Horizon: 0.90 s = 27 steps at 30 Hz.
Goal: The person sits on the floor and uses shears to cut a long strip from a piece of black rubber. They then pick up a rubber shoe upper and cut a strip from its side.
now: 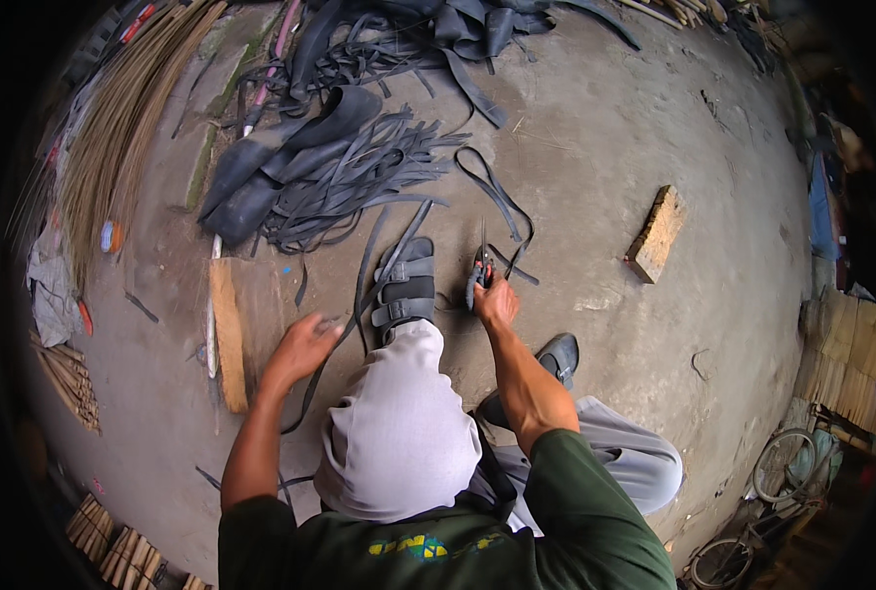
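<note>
My right hand (498,302) grips scissors (481,265) with black and red handles, their thin blades pointing away from me. Left of my foot, my left hand (305,346) is closed, slightly blurred, with a long black rubber strip (358,305) at its fingertips. This strip lies over my black sandal (406,285) and trails down beside my covered knee. Another rubber strip (502,197) forms a loop on the floor just beyond the scissors. Farther out and to the left lies a heap of cut rubber strips (359,172).
Wide rubber pieces (291,162) and more rubber scraps (389,49) lie at the far side. A wooden board (228,334) is at left, a wood block (657,234) at right. Long thin sticks (133,108) stretch along the left; a bicycle (784,464) stands at lower right.
</note>
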Tool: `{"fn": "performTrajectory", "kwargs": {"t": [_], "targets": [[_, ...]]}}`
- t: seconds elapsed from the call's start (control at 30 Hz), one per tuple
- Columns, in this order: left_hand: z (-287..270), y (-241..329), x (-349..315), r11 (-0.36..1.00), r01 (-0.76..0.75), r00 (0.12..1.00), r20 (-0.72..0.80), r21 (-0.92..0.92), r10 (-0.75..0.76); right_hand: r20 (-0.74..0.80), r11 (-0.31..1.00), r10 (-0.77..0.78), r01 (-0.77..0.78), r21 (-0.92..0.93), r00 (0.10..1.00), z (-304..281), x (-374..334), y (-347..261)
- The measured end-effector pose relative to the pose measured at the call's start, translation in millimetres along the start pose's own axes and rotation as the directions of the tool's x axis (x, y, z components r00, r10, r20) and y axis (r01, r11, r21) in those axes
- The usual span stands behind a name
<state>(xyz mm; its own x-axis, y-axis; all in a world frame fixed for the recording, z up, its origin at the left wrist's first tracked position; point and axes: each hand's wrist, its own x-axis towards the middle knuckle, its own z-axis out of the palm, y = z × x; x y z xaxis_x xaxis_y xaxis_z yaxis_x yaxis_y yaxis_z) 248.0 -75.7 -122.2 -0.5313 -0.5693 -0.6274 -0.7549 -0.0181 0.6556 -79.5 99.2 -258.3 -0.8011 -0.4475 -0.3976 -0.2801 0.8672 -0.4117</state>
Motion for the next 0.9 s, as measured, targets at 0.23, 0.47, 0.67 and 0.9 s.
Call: {"fn": "performTrajectory", "kwargs": {"t": [0.23,0.47,0.67,0.9], "targets": [[107,120,121,0.819,0.145,0.860,0.481,-0.555,0.174,0.113,0.525,-0.169,-0.008,0.851,0.979,-56,-70,-29],[62,153,116,0.007,0.051,0.956,0.051,-0.999,0.290,0.314,0.597,-0.290,-0.085,0.797,0.904,-107,-109,-41],[-82,113,105,0.113,-0.369,0.923,-0.349,-0.923,0.159,0.273,0.720,-0.386,0.103,0.686,0.881,-126,-97,-22],[-238,61,53,0.203,-0.709,0.691,-0.723,-0.676,0.004,0.018,0.791,-0.288,0.228,0.568,0.957,-153,-45,18]]}}
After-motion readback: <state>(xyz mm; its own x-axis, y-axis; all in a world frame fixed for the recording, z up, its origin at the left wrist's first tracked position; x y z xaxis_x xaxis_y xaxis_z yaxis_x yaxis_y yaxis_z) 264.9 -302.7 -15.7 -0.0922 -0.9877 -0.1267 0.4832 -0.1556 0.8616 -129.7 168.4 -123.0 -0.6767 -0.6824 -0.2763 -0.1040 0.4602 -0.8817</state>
